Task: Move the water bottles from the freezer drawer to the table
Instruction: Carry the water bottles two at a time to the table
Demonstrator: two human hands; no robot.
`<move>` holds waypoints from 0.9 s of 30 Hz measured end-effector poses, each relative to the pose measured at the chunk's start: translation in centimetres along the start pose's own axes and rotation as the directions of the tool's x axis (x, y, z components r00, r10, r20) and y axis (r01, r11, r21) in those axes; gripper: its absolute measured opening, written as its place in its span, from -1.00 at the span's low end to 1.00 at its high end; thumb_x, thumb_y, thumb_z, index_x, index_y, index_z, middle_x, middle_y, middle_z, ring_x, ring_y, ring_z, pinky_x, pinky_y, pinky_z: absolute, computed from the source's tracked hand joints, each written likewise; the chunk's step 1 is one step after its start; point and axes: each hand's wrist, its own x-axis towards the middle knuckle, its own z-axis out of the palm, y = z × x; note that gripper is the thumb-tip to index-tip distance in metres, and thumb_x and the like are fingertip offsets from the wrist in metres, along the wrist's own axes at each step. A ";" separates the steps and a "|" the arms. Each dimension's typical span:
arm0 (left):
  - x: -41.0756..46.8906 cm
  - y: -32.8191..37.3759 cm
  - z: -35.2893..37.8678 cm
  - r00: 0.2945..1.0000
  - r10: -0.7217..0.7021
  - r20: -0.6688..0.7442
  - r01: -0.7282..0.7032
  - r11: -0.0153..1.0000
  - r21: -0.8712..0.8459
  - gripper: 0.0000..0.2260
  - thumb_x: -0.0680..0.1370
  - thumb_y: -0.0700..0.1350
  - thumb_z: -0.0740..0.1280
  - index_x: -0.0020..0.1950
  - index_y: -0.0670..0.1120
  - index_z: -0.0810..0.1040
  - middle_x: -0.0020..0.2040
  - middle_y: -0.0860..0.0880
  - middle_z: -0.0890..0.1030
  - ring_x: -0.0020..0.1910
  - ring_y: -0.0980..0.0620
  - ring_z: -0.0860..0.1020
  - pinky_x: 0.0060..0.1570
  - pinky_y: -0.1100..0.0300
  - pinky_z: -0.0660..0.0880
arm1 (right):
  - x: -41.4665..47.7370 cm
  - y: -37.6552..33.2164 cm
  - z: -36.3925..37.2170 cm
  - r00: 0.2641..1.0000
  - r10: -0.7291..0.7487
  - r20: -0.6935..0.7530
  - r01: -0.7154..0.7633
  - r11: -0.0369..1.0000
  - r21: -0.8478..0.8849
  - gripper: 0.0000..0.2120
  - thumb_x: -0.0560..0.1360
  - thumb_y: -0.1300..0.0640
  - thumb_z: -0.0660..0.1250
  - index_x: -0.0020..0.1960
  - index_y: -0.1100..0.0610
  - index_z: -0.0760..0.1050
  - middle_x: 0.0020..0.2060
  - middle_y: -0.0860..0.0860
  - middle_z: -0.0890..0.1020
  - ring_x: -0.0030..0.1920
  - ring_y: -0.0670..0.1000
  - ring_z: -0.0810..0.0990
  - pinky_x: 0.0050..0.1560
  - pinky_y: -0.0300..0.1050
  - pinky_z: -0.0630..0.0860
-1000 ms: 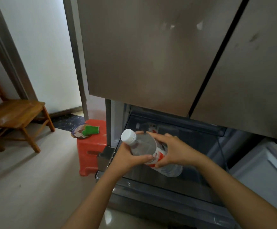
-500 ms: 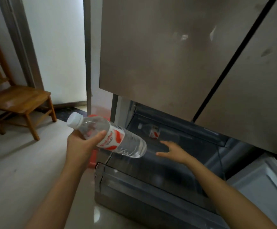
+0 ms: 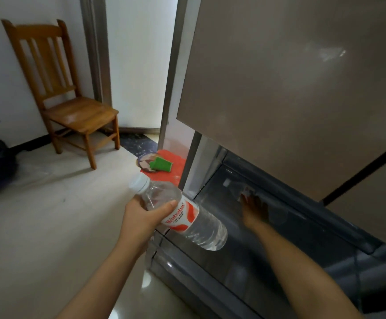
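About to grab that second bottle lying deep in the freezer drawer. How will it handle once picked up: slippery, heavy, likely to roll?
The second bottle lies on its side, so a nudge would probably roll it. It looks like the same clear plastic as the bottle in the left hand, likely smooth, maybe slick from the cold. How full it is cannot be told. The right hand reaches toward it.

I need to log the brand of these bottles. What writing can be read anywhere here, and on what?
"Wahaha": red brand word on the white label of the water bottle held in the left hand.
Smaller lines under it: too small to read.
Second bottle in the freezer drawer, by the right hand: label blurred, unreadable.
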 end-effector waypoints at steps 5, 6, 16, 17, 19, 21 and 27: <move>0.7 -1.5 0.5 0.999 -0.033 -0.041 0.034 0.999 0.025 -0.47 0.04 0.01 0.54 -0.03 -0.07 0.55 -0.19 0.09 0.70 -0.19 0.04 0.67 -0.32 0.28 0.57 | 3.1 -0.2 0.9 0.997 0.035 -0.072 -0.027 0.995 0.101 -0.46 0.62 0.13 0.02 0.52 0.01 -0.15 0.50 0.18 -0.02 0.49 0.19 -0.02 0.43 0.13 0.06; 0.8 -1.8 0.5 0.998 -0.036 -0.043 0.037 0.999 0.034 -0.48 0.05 -0.06 0.58 -0.04 -0.07 0.55 -0.20 0.09 0.70 -0.17 0.02 0.67 -0.32 0.29 0.56 | 3.5 0.0 1.2 0.995 0.040 -0.088 -0.032 0.995 0.089 -0.45 0.62 0.11 0.04 0.52 0.02 -0.15 0.50 0.19 0.00 0.49 0.20 -0.01 0.42 0.15 0.08; 1.0 -2.0 -0.2 0.998 -0.033 -0.048 0.035 0.998 0.051 -0.51 0.02 0.04 0.47 -0.08 -0.03 0.56 -0.24 0.13 0.69 -0.23 0.12 0.66 -0.35 0.34 0.54 | 3.8 0.2 1.7 0.962 0.026 -0.271 -0.030 1.000 -0.009 -0.39 0.55 0.12 0.17 0.51 0.08 -0.04 0.48 0.11 0.12 0.45 0.18 0.10 0.42 0.07 0.05; 0.9 -2.0 -0.2 0.999 -0.037 -0.034 0.039 0.997 0.066 -0.50 0.02 0.07 0.46 -0.08 -0.01 0.56 -0.22 0.15 0.69 -0.21 0.13 0.66 -0.34 0.34 0.54 | 2.9 0.1 1.6 0.967 0.026 -0.254 -0.028 1.000 -0.003 -0.40 0.55 0.12 0.18 0.50 0.08 -0.02 0.47 0.11 0.15 0.44 0.19 0.10 0.42 0.07 0.04; 0.9 -1.9 -0.2 0.999 -0.035 -0.008 0.035 0.995 0.094 -0.49 0.02 0.09 0.45 -0.07 0.02 0.54 -0.21 0.19 0.68 -0.19 0.16 0.65 -0.32 0.35 0.55 | 1.2 -0.4 1.5 0.980 -0.003 -0.197 0.004 1.000 0.002 -0.41 0.52 0.10 0.23 0.48 0.06 0.07 0.42 0.14 0.23 0.40 0.21 0.18 0.39 0.09 0.09; 1.0 -1.6 -0.2 0.999 -0.031 0.033 0.026 0.992 0.127 -0.49 0.02 0.07 0.48 -0.06 0.03 0.53 -0.20 0.19 0.68 -0.18 0.18 0.65 -0.30 0.34 0.56 | -1.0 -0.5 0.9 0.958 -0.070 -0.277 0.059 0.997 -0.049 -0.37 0.35 0.07 0.45 0.36 0.10 0.32 0.21 0.18 0.48 0.17 0.26 0.45 0.15 0.15 0.39; 1.1 -0.4 0.2 0.993 -0.012 0.114 -0.007 0.988 0.157 -0.38 0.17 -0.05 0.44 0.22 -0.14 0.47 0.00 0.00 0.61 -0.09 0.07 0.63 -0.10 0.12 0.59 | -7.7 0.7 -1.1 0.940 0.052 -0.337 0.064 0.944 0.324 -0.37 0.36 0.09 0.44 0.36 0.08 0.27 0.21 0.13 0.49 0.16 0.22 0.47 0.00 0.08 0.51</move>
